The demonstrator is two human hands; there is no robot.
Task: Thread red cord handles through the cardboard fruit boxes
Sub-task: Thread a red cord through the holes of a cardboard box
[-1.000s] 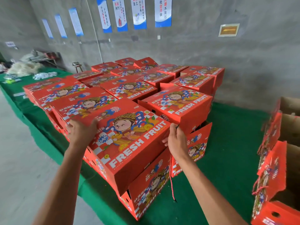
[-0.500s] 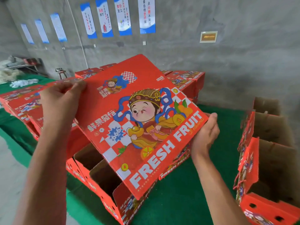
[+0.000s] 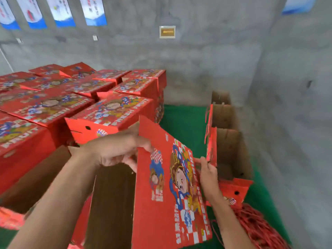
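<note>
- The left hand (image 3: 116,150), at frame centre, gripped the upper left edge of a red fruit box (image 3: 168,186) turned on its side, fingers curled round the cardboard
- The right hand (image 3: 208,175) pinched the box's right edge, lower right of centre
- Red cords (image 3: 256,229) lay heaped at the lower right on the green mat (image 3: 183,119)
- Closed boxes (image 3: 111,112) were stacked at the upper left

Red cartoon-print box (image 3: 172,191), prob. checkered.
</note>
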